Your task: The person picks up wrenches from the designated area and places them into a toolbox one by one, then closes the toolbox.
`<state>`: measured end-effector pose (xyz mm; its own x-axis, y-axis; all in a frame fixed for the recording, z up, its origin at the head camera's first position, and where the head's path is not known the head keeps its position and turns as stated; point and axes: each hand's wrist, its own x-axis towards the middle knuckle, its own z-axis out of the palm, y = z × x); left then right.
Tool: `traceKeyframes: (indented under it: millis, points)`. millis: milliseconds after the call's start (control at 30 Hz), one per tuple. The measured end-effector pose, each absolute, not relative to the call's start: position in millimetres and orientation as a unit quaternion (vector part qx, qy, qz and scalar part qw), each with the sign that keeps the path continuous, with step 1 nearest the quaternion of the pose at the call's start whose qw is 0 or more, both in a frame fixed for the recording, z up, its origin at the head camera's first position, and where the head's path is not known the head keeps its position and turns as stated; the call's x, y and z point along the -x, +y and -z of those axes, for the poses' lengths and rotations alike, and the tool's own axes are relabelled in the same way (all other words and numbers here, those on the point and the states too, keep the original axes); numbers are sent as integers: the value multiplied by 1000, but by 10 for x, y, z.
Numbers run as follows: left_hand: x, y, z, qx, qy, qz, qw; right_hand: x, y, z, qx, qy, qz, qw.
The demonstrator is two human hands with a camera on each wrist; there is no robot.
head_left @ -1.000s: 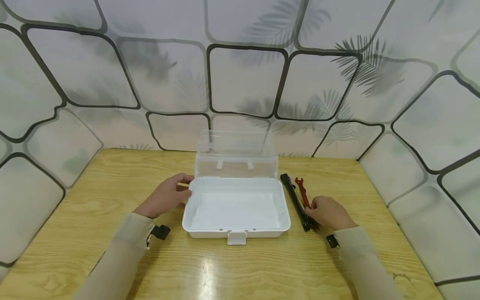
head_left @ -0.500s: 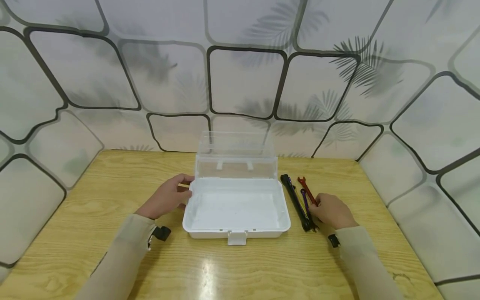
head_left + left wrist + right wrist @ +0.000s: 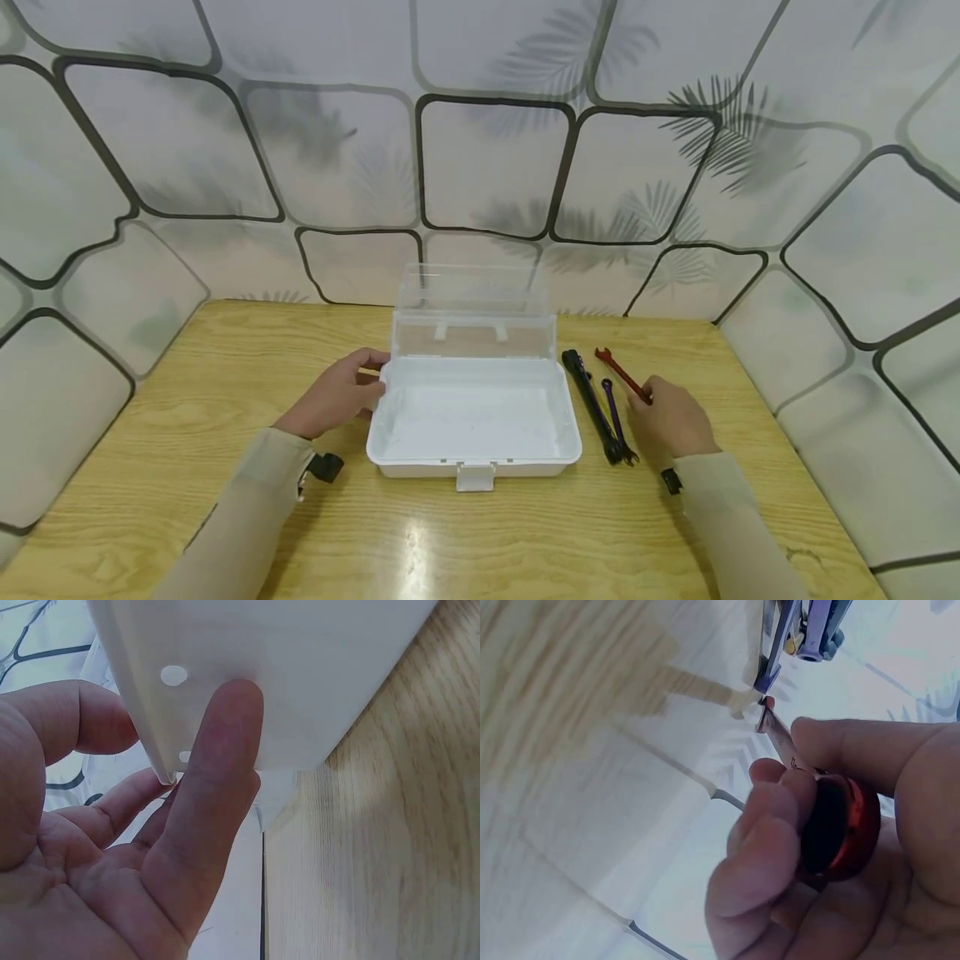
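Observation:
In the head view my right hand (image 3: 673, 417) pinches a red wrench (image 3: 622, 374), its open end pointing away to the left. The right wrist view shows the wrench's red ring end (image 3: 864, 836) between thumb and curled fingers. My left hand (image 3: 333, 393) rests against the left side of a white plastic box (image 3: 408, 469), whose clear lid (image 3: 474, 333) stands raised. In the left wrist view one straight finger (image 3: 229, 735) lies on the box's side wall, and the thumb touches near its rim. Nothing lies inside the box.
Right of the box, a purple wrench (image 3: 612, 408) lies beside a long black tool (image 3: 588, 400), with other tools partly hidden by it. The wooden table (image 3: 465, 542) meets a patterned wall covering (image 3: 495, 158) at the back and sides. A white latch (image 3: 475, 477) hangs at the box's front.
My right hand has drawn the red wrench away from the other tools, a little to the right, and tilted it. The purple wrench has come into sight. My left hand stays put.

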<state>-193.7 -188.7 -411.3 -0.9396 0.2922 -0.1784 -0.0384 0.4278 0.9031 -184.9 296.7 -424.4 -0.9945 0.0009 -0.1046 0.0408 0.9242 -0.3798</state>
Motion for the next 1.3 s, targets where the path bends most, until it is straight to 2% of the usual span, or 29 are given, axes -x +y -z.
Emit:
traceKeyframes:
  millis: [700,1300]
  points:
    - [1939,-1864,4131,-83,819,-549,147,1839,2979,4206,-13,975,218,-29]
    - [1936,-1858,4155,-77,822,-547,139,1900,3014,4230,-30,970,235,-47]
